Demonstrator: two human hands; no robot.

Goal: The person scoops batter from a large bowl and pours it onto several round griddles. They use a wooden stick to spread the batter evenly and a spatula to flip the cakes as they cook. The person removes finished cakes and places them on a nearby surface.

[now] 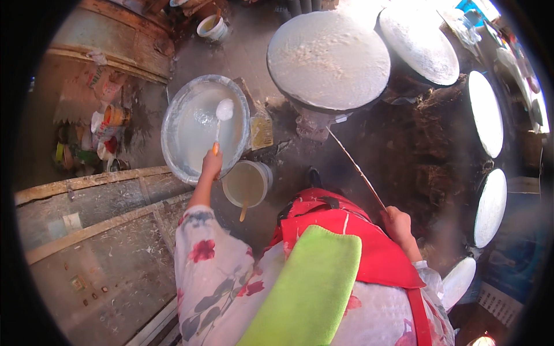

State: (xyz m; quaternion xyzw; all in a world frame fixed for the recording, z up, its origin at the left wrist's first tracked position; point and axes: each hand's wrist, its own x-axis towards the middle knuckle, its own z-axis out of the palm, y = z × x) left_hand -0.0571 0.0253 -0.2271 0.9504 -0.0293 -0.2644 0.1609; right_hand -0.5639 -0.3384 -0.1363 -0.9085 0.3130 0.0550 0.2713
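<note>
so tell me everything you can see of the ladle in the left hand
The ladle has a rounded head showing white, a thin pale shaft and an orange handle. The left hand is closed around that handle, and the shaft points away from the person. Its head is over the basin of pale liquid; whether they touch is unclear, as is its material.

In left fingers (pixel 212 163), ladle (pixel 216 147); ahead of these, under ladle, basin (pixel 168 135). Just right-rear of these, bucket (pixel 268 175), tool handle (pixel 244 211) across its rim. In right fingers (pixel 393 214), stick (pixel 360 170) slanting forward-left; arcing from ahead-left to right rear, 5 griddles (pixel 486 115).
</note>
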